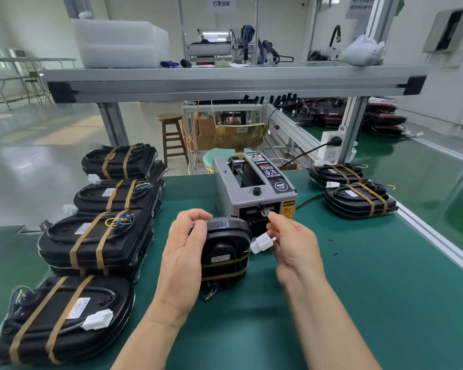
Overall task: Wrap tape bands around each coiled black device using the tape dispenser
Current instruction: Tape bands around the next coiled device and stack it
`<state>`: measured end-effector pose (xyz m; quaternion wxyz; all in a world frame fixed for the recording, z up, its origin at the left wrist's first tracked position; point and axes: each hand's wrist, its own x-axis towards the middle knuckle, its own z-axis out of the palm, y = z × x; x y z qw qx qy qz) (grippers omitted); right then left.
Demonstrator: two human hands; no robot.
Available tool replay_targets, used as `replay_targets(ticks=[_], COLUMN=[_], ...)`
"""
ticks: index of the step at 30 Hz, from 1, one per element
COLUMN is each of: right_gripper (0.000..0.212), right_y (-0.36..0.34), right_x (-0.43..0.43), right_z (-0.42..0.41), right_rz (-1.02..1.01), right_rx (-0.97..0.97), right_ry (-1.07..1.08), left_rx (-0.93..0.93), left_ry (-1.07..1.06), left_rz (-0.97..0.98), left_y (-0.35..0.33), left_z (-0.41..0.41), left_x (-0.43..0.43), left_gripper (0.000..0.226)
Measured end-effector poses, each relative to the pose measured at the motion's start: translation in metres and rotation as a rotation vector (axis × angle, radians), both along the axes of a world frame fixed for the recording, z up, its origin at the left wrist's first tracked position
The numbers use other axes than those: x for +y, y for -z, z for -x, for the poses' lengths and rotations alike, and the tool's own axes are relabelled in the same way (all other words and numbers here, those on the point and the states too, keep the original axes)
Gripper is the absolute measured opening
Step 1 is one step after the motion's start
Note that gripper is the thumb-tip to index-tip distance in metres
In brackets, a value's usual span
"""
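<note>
My left hand (183, 252) grips a black coiled device (225, 249) upright on its edge over the green mat; two brown tape bands run across its lower part and coloured wires hang below it. A white connector (262, 243) sticks out on its right side. My right hand (292, 244) reaches to the outlet of the grey tape dispenser (254, 188), fingertips pinching a clear tape piece (265, 210) at the slot.
Several banded black devices (96, 241) are stacked along the left edge of the green table (358, 276); two more (358, 198) lie at the right behind the dispenser. An aluminium frame shelf (225, 78) crosses overhead. A wooden stool (171, 137) stands beyond.
</note>
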<state>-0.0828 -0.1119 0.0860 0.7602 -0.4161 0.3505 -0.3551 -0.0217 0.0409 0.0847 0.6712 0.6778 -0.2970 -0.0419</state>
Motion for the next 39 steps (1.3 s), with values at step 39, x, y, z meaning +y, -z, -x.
replay_targets(ticks=[39], right_gripper=[0.025], right_y=[-0.025], right_x=[0.065], right_z=[0.009], right_rz=[0.405], right_rx=[-0.058], right_ry=[-0.024], left_rx=[-0.015], left_ry=[-0.146], left_rz=[-0.042], left_y=[-0.004], left_z=[0.011], left_x=[-0.011], left_gripper=[0.025])
